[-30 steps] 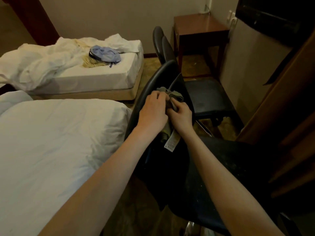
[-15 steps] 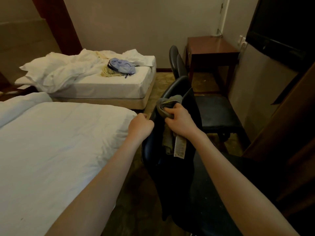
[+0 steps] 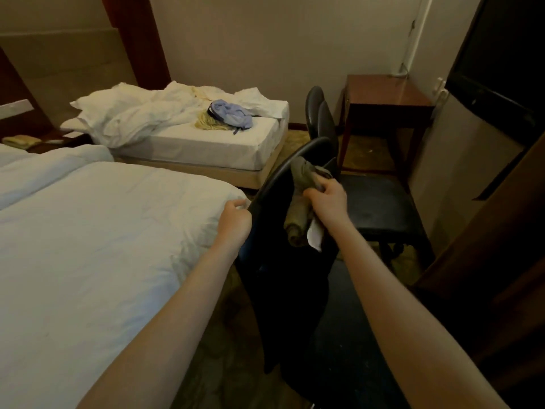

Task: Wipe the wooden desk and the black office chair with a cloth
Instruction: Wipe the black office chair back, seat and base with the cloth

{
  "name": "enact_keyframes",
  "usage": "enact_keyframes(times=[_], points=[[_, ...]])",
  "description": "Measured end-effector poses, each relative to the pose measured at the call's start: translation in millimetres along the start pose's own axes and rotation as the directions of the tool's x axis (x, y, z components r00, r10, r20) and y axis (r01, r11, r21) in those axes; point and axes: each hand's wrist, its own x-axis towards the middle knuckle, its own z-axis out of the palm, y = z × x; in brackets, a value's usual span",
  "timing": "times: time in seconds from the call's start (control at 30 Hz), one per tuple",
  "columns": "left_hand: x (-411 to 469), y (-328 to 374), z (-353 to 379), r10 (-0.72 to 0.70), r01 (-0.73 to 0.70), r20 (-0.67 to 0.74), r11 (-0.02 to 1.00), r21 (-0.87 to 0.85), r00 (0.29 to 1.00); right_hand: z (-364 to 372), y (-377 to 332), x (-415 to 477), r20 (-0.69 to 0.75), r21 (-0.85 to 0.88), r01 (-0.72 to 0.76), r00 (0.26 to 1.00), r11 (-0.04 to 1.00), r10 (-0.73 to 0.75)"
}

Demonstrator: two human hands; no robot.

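Note:
The black office chair (image 3: 283, 278) stands right in front of me, its curved backrest top toward the beds. My right hand (image 3: 327, 202) is closed on a bunched grey-green cloth (image 3: 300, 202) with a white tag, pressed against the upper backrest. My left hand (image 3: 236, 222) grips the left edge of the backrest. A dark wooden desk edge (image 3: 507, 261) runs along the right side.
A white bed (image 3: 88, 246) lies close on the left of the chair, a second bed (image 3: 206, 143) with rumpled sheets and blue clothing behind it. A second black chair (image 3: 374, 202) and a small wooden table (image 3: 383, 95) stand beyond. A dark screen (image 3: 501, 54) hangs upper right.
My left hand has let go of the cloth and moved left to the backrest's edge. My right hand keeps the cloth on the backrest top. The view has tilted up.

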Motion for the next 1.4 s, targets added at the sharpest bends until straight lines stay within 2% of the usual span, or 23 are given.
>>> enact_keyframes(times=[0.07, 0.1, 0.2, 0.37, 0.43, 0.53, 0.6, 0.67, 0.73, 0.8, 0.9, 0.97, 1.03, 1.13, 1.23, 1.3, 1.4], points=[[-7, -4, 2, -0.028, 0.026, -0.033, 0.998, -0.059, 0.999, 22, 11, -11, 0.080, -0.170, 0.034, 0.997, 0.985, -0.020], [-10, -6, 1, -0.044, 0.038, -0.062, 0.994, -0.099, 0.997, 33, 15, -16, 0.137, -0.188, 0.041, 0.990, 0.981, -0.015], [-17, -13, -1, -0.081, 0.055, -0.134, 0.980, -0.189, 0.988, 43, 15, -24, 0.181, -0.167, 0.045, 0.983, 0.985, -0.015], [-38, -11, 8, -0.051, 0.014, -0.190, 0.981, -0.192, 0.980, 29, 19, -50, 0.332, -0.173, 0.104, 0.942, 0.979, -0.041], [-43, -12, 13, -0.026, -0.014, -0.217, 0.983, -0.181, 0.976, 22, 26, -66, 0.451, -0.175, 0.139, 0.891, 0.975, -0.046], [-48, -17, 17, 0.011, -0.044, -0.228, 0.989, -0.139, 0.974, 3, 47, -86, 0.675, -0.239, 0.244, 0.738, 0.940, -0.020], [-52, -22, 21, 0.054, -0.086, -0.282, 0.991, -0.104, 0.958, -14, 66, -89, 0.718, -0.240, 0.226, 0.695, 0.944, 0.016], [-60, -25, 24, 0.138, -0.165, -0.385, 0.986, -0.037, 0.913, -33, 78, -85, 0.682, -0.173, 0.118, 0.731, 0.978, 0.032], [-69, -31, 26, 0.220, -0.223, -0.453, 0.974, 0.047, 0.864, -46, 83, -76, 0.569, -0.060, 0.030, 0.822, 0.998, 0.009], [-75, -39, 28, 0.247, -0.240, -0.472, 0.968, 0.075, 0.847, -51, 78, -65, 0.418, 0.008, 0.020, 0.908, 1.000, -0.022], [-80, -51, 27, 0.188, -0.195, -0.461, 0.980, 0.033, 0.867, -29, 56, -58, 0.270, -0.050, 0.057, 0.962, 0.997, -0.041], [-81, -54, 23, 0.139, -0.162, -0.438, 0.987, -0.015, 0.888, 2, 47, -68, 0.235, -0.208, 0.166, 0.965, 0.964, -0.116], [-81, -54, 17, 0.129, -0.143, -0.429, 0.990, -0.001, 0.894, 35, 52, -95, 0.303, -0.316, 0.323, 0.926, 0.892, -0.228], [-81, -55, 10, 0.137, -0.136, -0.402, 0.990, 0.031, 0.905, 57, 79, -133, 0.354, -0.424, 0.451, 0.881, 0.786, -0.314], [-78, -58, 6, 0.158, -0.148, -0.365, 0.987, 0.053, 0.918, 63, 97, -143, 0.320, -0.550, 0.512, 0.859, 0.659, -0.401], [-75, -62, 6, 0.177, -0.169, -0.366, 0.984, 0.053, 0.914, 69, 94, -146, 0.319, -0.621, 0.505, 0.862, 0.599, -0.395], [-74, -68, 9, 0.204, -0.207, -0.365, 0.978, 0.031, 0.908, 75, 99, -157, 0.291, -0.664, 0.451, 0.891, 0.596, -0.350]])
